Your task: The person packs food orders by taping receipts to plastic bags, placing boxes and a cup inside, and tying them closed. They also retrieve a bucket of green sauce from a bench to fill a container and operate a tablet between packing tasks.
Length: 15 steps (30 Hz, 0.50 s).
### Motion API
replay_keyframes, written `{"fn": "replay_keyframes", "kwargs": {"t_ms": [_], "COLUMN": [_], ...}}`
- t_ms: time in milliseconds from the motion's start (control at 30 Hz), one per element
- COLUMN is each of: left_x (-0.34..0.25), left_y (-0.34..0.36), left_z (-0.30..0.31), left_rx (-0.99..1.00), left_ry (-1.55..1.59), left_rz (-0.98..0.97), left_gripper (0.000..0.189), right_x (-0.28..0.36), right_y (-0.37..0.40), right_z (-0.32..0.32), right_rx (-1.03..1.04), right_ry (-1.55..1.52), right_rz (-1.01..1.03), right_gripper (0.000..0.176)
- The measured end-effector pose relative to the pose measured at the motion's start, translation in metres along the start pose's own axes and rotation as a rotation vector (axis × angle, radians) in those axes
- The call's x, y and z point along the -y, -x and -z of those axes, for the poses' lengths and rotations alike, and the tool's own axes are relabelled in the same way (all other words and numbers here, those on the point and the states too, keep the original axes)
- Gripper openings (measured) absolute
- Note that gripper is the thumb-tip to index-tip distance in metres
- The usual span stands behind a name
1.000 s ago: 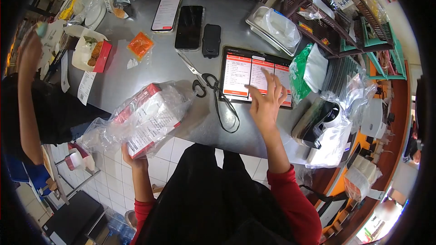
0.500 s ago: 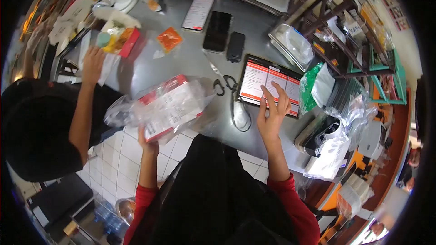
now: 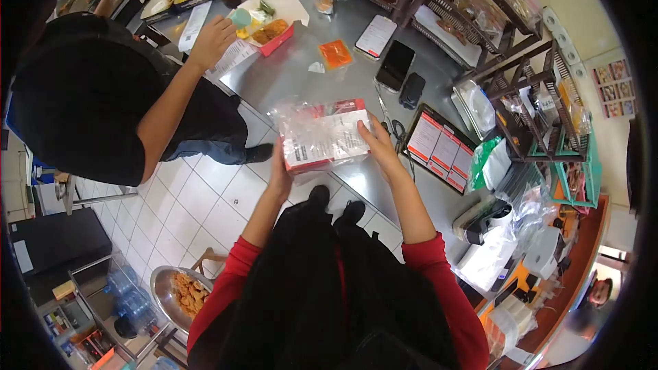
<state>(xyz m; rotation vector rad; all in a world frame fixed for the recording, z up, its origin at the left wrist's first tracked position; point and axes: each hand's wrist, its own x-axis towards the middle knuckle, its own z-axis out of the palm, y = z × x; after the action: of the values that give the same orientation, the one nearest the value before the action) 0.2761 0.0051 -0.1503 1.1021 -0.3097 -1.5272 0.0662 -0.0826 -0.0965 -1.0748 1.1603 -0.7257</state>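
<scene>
Between my two hands is a red and white food box in a clear plastic bag, with a printed receipt on top. My left hand grips its left side from below. My right hand closes on the right edge, thumb across the top. The box hangs over the near edge of the steel table. Right of it lies a tablet with red and white order panels on its screen. Black-handled scissors rest between box and tablet.
On the left a person in black reaches to an open meal box. Phones, an orange sauce packet and brown racks stand further back. A bowl of fried food is at lower left.
My right hand has left the tablet screen and taken hold of the box's right side. The bagged box is now held in both hands. My view has turned left.
</scene>
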Motion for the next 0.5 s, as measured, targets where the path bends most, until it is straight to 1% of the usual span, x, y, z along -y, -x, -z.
{"fn": "replay_keyframes", "kwargs": {"t_ms": [67, 100, 133, 200, 267, 300, 333, 367, 400, 433, 467, 500], "left_x": [-0.011, -0.023, -0.023, -0.029, -0.043, -0.054, -0.062, -0.071, -0.067, -0.063, -0.058, -0.053], "left_y": [0.008, 0.018, 0.019, 0.02, 0.03, 0.03, 0.018, 0.005, -0.009, -0.022, -0.03, -0.037], "left_z": [-0.018, -0.032, -0.032, -0.02, -0.011, -0.009, 0.004, 0.018, 0.026, 0.034, 0.029, 0.023], "left_rx": [-0.027, -0.098, -0.074, -0.011, 0.173, 0.201, 0.307, 0.408, 0.465, 0.517, 0.458, 0.391], "left_ry": [-0.064, -0.084, -0.117, -0.178, -0.386, -0.3, -0.23, -0.163, -0.08, 0.001, 0.099, 0.201], "left_rz": [0.014, -0.009, -0.056, -0.145, -0.305, -0.203, -0.144, -0.077, -0.021, 0.039, 0.131, 0.217], "left_gripper": [0.069, 0.068, 0.068, 0.07, 0.074, 0.07, 0.067, 0.064, 0.062, 0.06, 0.059, 0.058], "right_x": [0.009, 0.013, 0.015, 0.023, 0.048, 0.062, 0.069, 0.066, 0.06, 0.064, 0.076, 0.088], "right_y": [0.003, 0.008, 0.015, 0.033, 0.064, 0.083, 0.101, 0.116, 0.132, 0.153, 0.175, 0.191], "right_z": [-0.009, -0.01, -0.009, -0.008, -0.01, -0.013, -0.016, -0.019, -0.023, -0.025, -0.026, -0.023], "right_rx": [-0.036, -0.065, -0.1, -0.114, -0.159, -0.196, -0.235, -0.227, -0.201, -0.14, -0.072, -0.038], "right_ry": [-0.064, -0.094, -0.125, -0.113, -0.07, 0.058, 0.188, 0.316, 0.447, 0.51, 0.573, 0.557], "right_rz": [0.007, 0.012, 0.013, 0.088, 0.171, 0.224, 0.266, 0.448, 0.619, 0.579, 0.539, 0.479], "right_gripper": [0.063, 0.062, 0.062, 0.069, 0.076, 0.083, 0.089, 0.094, 0.098, 0.099, 0.101, 0.084]}}
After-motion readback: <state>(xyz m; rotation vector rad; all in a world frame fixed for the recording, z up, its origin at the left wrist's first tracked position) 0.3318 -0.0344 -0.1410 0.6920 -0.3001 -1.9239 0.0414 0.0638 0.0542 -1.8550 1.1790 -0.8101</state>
